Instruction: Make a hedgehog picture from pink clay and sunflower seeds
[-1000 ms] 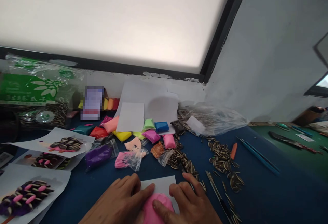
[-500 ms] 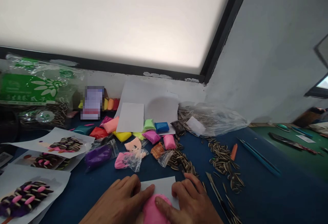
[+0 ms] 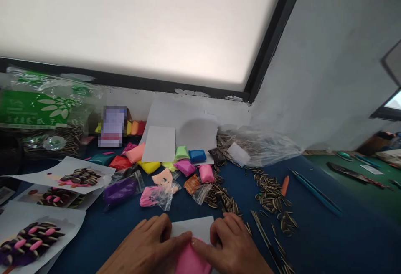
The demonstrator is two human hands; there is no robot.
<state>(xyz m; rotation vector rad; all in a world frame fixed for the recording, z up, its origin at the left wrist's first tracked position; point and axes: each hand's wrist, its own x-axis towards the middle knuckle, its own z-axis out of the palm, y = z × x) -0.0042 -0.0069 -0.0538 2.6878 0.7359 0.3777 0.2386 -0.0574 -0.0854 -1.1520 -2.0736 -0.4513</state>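
At the bottom middle, a lump of pink modelling clay (image 3: pixel 191 260) lies on a sheet of white paper (image 3: pixel 194 223). My left hand (image 3: pixel 149 242) is on its left side, fingers curled, the thumb pressing the clay's upper edge. From the right, my right hand (image 3: pixel 233 242) curls its fingers over the paper, and its thumb presses the same edge. The two thumb tips nearly meet there. The lower part of the clay runs out of view. Just beyond the right hand is a pile of striped sunflower seeds (image 3: pixel 221 194).
Small clay packs, among them a purple pack (image 3: pixel 120 191) and a blue pack (image 3: pixel 197 155), lie ahead. Cards with seed-and-clay hedgehogs (image 3: pixel 34 240) are at left. Tweezers (image 3: pixel 266 238), a blue pointed tool (image 3: pixel 316 192) and an orange stick (image 3: pixel 285 185) lie at right.
My right thumb has shifted up to the clay's upper edge, close to the left thumb. The clay's top looks flatter and lower. Both hands otherwise stay in place.
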